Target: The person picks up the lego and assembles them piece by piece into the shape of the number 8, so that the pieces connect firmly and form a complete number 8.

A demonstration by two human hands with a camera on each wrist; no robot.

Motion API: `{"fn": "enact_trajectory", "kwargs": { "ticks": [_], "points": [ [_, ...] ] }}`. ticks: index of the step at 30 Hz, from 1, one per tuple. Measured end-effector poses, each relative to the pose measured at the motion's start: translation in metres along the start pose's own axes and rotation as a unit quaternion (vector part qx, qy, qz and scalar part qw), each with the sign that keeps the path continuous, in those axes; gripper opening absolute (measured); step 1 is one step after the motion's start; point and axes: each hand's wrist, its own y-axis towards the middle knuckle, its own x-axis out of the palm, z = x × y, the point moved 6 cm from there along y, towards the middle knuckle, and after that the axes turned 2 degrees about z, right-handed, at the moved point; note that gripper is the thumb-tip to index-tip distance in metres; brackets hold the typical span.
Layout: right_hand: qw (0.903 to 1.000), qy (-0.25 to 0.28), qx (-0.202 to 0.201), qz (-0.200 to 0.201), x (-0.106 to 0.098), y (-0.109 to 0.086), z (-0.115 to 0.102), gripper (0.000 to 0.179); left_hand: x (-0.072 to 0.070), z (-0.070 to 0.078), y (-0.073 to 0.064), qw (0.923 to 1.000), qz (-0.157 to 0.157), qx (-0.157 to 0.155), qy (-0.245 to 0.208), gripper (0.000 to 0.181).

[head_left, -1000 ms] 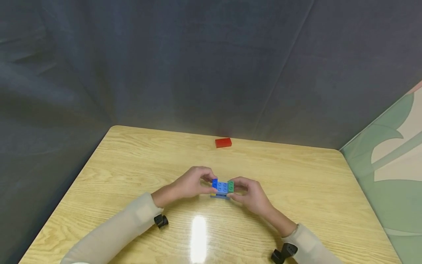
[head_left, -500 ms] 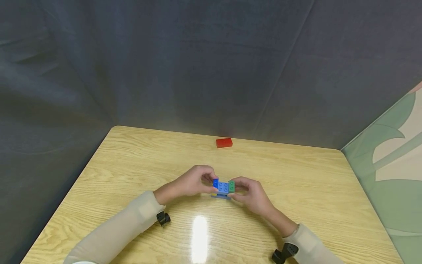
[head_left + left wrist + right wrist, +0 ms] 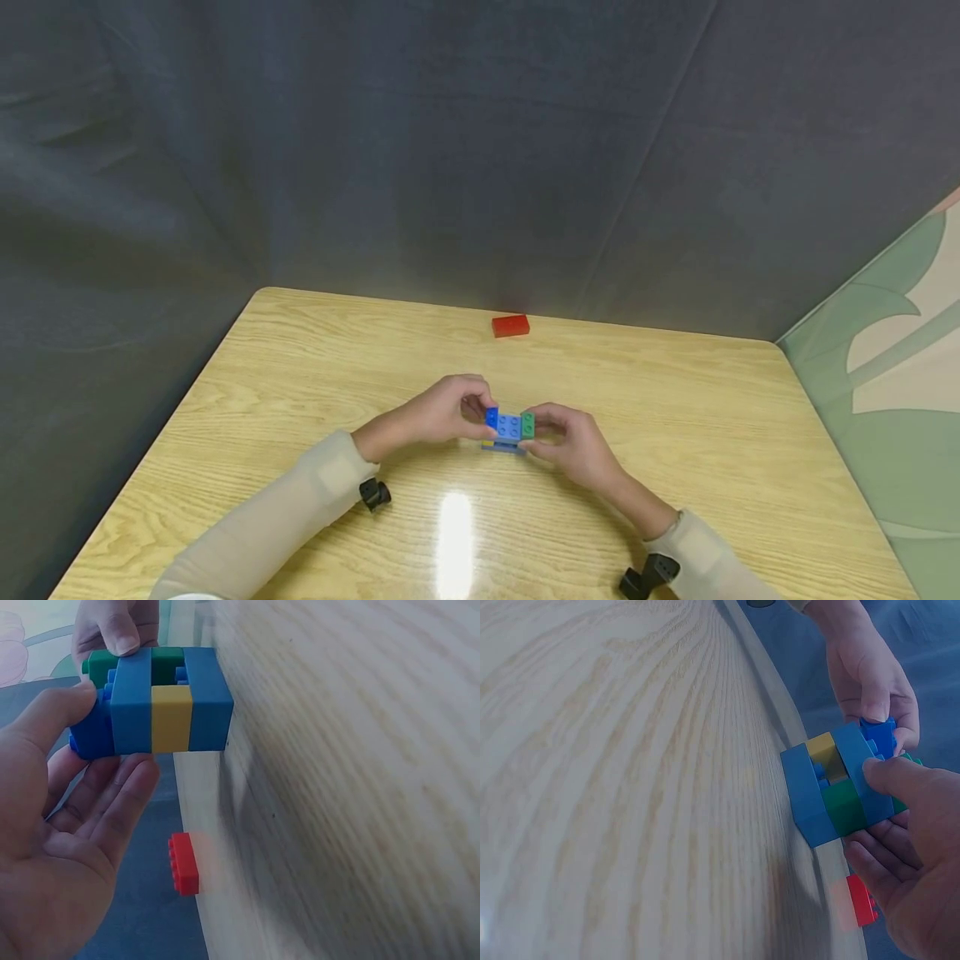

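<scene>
A stack of toy building bricks stands on the table between both hands. At its bottom lies a lighter blue brick (image 3: 210, 705); a yellow brick (image 3: 171, 718) and a green brick (image 3: 844, 807) sit on it with a gap between them. Another lighter blue brick (image 3: 508, 427) bridges these two. On top are a small dark blue brick (image 3: 91, 733) at the left end and a small green brick (image 3: 528, 426) at the right. My left hand (image 3: 444, 412) pinches the dark blue brick between thumb and fingers. Thumb and fingers of my right hand (image 3: 576, 443) pinch the upper green brick's end.
A red brick (image 3: 511, 326) lies near the far edge of the wooden table (image 3: 337, 350). Dark cloth (image 3: 450, 167) hangs behind the table, and a patterned panel (image 3: 900, 375) stands at the right.
The view shifts very slightly. Both hands keep their grip on the top bricks, and the stack looks the same.
</scene>
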Motion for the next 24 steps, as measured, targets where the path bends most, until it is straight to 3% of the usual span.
{"fn": "enact_trajectory", "kwargs": {
  "ticks": [24],
  "points": [
    [0.9999, -0.013, 0.001, 0.006, 0.0002, 0.001, 0.0031, 0.03, 0.0031, -0.0001, -0.0026, 0.9995, 0.014, -0.01, 0.027, 0.021]
  ]
}}
